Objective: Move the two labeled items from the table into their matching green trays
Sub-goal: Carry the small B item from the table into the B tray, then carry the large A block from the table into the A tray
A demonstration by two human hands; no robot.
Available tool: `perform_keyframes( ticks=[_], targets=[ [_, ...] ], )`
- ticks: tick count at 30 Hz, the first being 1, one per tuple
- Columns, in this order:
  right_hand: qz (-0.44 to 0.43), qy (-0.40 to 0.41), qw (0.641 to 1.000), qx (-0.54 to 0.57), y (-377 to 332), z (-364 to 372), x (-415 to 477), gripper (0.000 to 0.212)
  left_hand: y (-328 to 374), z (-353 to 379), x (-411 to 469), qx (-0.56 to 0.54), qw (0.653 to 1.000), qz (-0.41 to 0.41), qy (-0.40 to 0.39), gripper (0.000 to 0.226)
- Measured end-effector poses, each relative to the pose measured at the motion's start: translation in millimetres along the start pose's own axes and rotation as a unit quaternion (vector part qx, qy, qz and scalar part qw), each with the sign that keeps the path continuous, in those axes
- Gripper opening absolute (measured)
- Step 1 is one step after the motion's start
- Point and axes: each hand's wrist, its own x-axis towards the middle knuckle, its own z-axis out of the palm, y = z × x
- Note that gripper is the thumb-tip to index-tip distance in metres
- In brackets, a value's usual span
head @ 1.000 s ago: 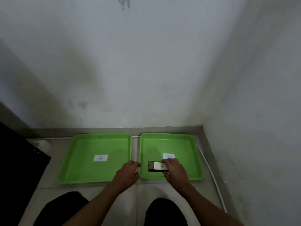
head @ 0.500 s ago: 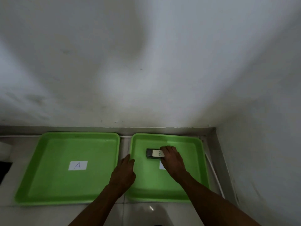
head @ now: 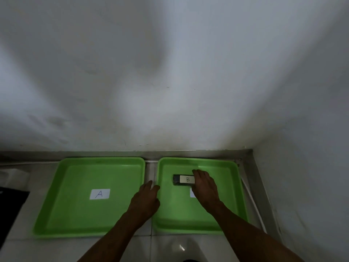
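1. Your right hand (head: 204,188) has moved the B item (head: 184,180) deeper into the right green tray (head: 232,186), lower right of the frame.
2. Your fingers (head: 198,173) still hold its right end.
3. Your left hand (head: 146,201) rests empty, fingers loose, between the trays.
4. The A tray (head: 75,186) is still empty, so that item comes next.

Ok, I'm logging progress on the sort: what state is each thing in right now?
Tray A: empty.
Tray B: holds the B-labeled item.
B-labeled item: lying flat, right hand on it.
Right hand: fingers on the item's end.
Left hand: empty, at tray B's rim.
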Motion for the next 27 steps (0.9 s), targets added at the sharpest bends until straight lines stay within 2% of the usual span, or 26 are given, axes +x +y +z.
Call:
perform_keyframes(
  ticks=[3, 8, 14, 18, 22, 27],
  targets=[
    [0.017, 0.017, 1.0, 0.005, -1, -23, -29, 0.05, 1, -15, -22, 0.013, 1.0, 0.006, 0.016, 0.053],
    [0.032, 0.034, 0.999, 0.011, -20, -51, -97, 0.055, 9, -40, -74, 0.028, 0.998, 0.017, 0.047, 0.052],
    [-0.007, 0.081, 0.997, -0.007, -72, -74, -168, 0.055, 9, -60, -141, 0.061, 0.993, 0.056, 0.079, 0.051],
    [-0.029, 0.095, 0.995, -0.016, -114, -112, -196, 0.061, 10, -94, -184, 0.067, 0.994, 0.05, 0.07, 0.058],
    [-0.067, 0.107, 0.992, -0.024, -158, -193, -242, 0.062, 27, -163, -249, 0.068, 0.995, 0.037, 0.063, 0.061],
    [-0.079, 0.095, 0.991, -0.043, -216, -342, -295, 0.064, 59, -285, -346, 0.059, 0.996, 0.017, 0.072, 0.062]
  ],
)
